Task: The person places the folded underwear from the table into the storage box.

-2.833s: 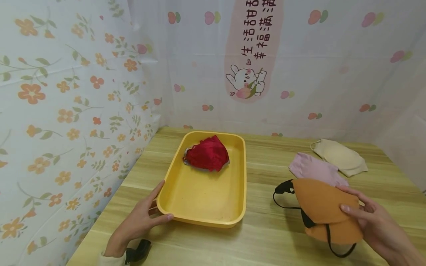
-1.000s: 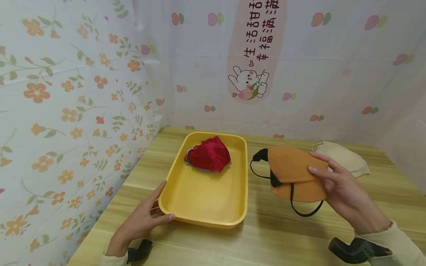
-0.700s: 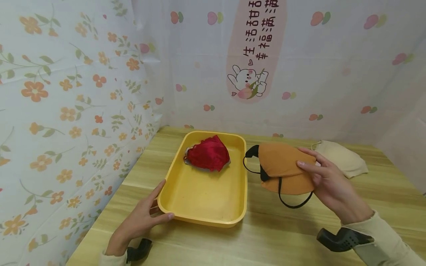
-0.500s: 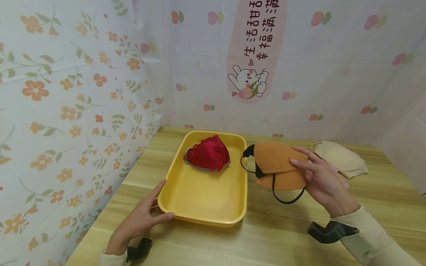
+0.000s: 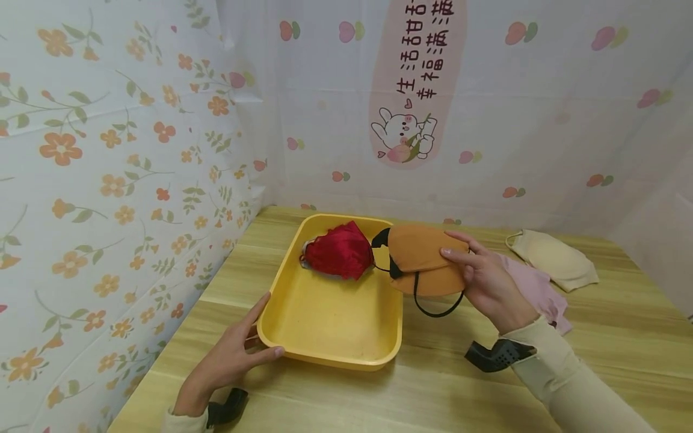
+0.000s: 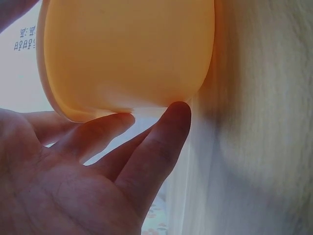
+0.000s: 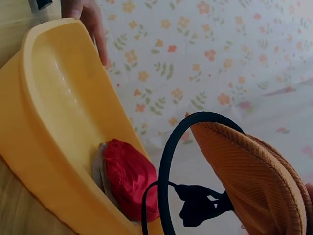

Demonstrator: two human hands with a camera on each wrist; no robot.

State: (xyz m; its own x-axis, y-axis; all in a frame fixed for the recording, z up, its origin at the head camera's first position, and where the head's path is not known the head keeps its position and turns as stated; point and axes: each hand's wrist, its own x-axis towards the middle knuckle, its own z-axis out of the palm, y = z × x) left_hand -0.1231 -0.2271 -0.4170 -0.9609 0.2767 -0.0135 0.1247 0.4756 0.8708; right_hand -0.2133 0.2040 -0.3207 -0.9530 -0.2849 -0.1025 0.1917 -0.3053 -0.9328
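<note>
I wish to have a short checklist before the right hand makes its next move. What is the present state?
1. Orange cloth item held by the right hand: ok.
2. Left hand touching the near left corner of the yellow tray: ok.
3. Item wholly above the tray: not ok, much lies beyond the right rim.
4. Black straps tucked in: not ok, loops hang out.
5. Straps clear of the red item: cannot tell.

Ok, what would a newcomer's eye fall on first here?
Probably the yellow tray, with a bright red cloth lying toward its far end. Next, the orange cloth the right hand holds, overlapping the tray's right rim in the head view. Then the cartoon rabbit on the back wall.
</note>
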